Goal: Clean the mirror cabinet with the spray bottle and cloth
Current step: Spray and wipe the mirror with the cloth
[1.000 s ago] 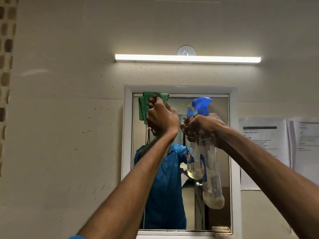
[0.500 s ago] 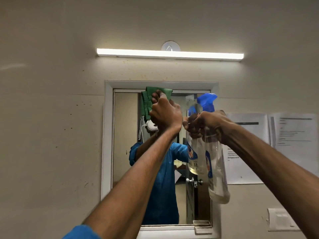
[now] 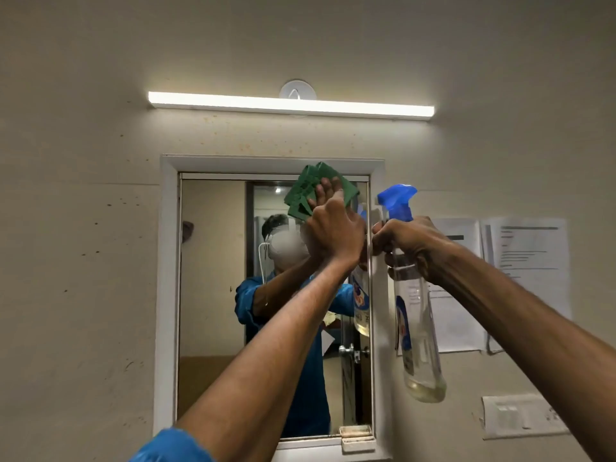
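A left hand (image 3: 335,228) presses a bunched green cloth (image 3: 305,191) with curled fingers onto the mirror cabinet (image 3: 213,295) glass at its top edge, unwiped glass stretching below, while the right hand (image 3: 411,245) grips an upright spray bottle (image 3: 415,315) just beside.

Mirror cabinet (image 3: 213,295): white-framed, wall-mounted, upright, door closed; small latch tab at bottom right corner. Glass reflecting room and doorway.

Cloth (image 3: 301,191): green, crumpled and folded, pressed against glass near top edge of mirror, right of centre; upper fold overlapping top frame.

Spray bottle (image 3: 416,328): clear plastic, blue trigger head, blue label on body; held roughly upright, tilted slightly, just beside right edge of cabinet frame. Nozzle pointing left toward mirror. Small amount of yellowish liquid at base.
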The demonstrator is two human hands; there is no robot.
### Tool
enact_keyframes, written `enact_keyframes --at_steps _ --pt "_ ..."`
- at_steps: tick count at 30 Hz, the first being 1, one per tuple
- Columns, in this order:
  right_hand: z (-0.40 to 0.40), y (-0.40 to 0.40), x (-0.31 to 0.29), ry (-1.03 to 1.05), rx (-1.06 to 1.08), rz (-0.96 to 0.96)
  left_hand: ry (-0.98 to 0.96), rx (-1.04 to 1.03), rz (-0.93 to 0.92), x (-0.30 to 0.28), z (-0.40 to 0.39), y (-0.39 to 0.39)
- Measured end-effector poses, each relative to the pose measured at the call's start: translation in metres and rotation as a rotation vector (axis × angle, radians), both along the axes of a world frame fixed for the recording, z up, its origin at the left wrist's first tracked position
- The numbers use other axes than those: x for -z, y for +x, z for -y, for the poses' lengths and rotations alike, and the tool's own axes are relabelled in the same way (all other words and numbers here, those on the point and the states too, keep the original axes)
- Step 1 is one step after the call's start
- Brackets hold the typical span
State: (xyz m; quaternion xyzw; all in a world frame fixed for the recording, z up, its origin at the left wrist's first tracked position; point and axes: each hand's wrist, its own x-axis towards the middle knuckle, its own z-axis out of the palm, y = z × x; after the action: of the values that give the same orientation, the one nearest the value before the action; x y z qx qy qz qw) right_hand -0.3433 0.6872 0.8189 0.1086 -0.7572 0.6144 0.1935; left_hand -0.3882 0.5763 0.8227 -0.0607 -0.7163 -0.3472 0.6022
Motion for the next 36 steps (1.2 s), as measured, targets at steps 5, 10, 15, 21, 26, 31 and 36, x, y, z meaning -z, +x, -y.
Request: enact_keyframes --at_steps 5,10,15,21,26,31,36 --pt "-0.008 0.002 0.002 -0.063 -0.008 0.050 -0.147 0.031 0.018 0.000 -0.018 -0.003" --pt "-0.018 0.004 0.010 -0.079 -0.014 0.070 -0.324 -0.031 -0.062 -0.003 -0.010 -0.006" --pt "-0.013 0.010 0.027 -0.047 -0.055 0.095 -0.562 -0.076 -0.046 -0.001 0.020 -0.007" --pt "0.007 0.015 0.044 -0.108 -0.138 0.088 -0.655 -0.009 -0.003 -0.019 0.033 0.000" --pt "0.021 0.011 0.045 -0.064 -0.012 0.068 -0.718 0.028 0.067 -0.026 0.039 0.005" --pt "0.023 0.006 0.061 -0.031 0.024 0.040 -0.752 0.068 0.098 -0.017 0.044 0.007" --pt "0.023 0.005 0.091 -0.056 0.008 0.050 -0.733 0.050 0.121 0.004 0.042 0.007"
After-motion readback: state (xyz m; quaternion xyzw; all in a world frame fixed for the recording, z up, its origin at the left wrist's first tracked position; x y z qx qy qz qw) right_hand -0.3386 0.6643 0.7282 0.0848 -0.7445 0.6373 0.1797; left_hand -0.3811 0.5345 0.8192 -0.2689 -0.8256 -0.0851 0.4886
